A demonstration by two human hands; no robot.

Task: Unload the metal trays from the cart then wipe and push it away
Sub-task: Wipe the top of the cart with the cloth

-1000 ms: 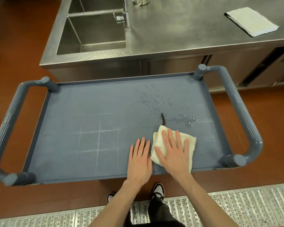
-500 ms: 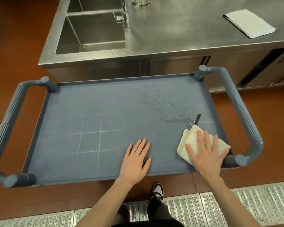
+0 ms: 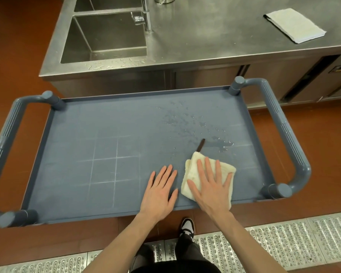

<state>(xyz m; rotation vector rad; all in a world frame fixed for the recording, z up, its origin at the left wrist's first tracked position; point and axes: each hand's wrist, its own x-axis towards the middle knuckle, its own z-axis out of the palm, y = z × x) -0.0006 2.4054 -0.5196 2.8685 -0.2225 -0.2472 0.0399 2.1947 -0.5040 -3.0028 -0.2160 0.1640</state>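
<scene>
Cart (image 3: 106, 134): blue-grey, parked right against the front of the steel worktop (image 3: 215, 36), its flat top deck bare of trays, a tubular handle at each end.
Right hand (image 3: 211, 186): flat on the cloth, fingers (image 3: 208, 166) straight and spread, palm pressing down, nothing curled round it.
Cloth (image 3: 191, 168): cream, folded, on the cart deck near its front edge, right of centre; a thin dark strap pokes out from its far corner.
Left hand (image 3: 159, 188): palm down on the cart deck just beside the cloth, fingers straight and together, resting on bare surface, holding nothing.
Water drops (image 3: 185, 123): scattered on the cart deck beyond the cloth, with a small wet patch next to the dark strap.
Chalky lines (image 3: 114, 164): a pale grid marked on the cart deck, left of the left hand.
Sink (image 3: 106, 36): sunk into the worktop beyond the cart's far left side, tap standing at its right rim, droplets along its front lip.
Folded towel (image 3: 295, 26): white, lying on the worktop beyond the cart's far right corner.
Floor (image 3: 18, 46): red-brown around the cart, metal grating strip on the near side of the cart, where a black-and-white shoe (image 3: 187, 227) stands.
</scene>
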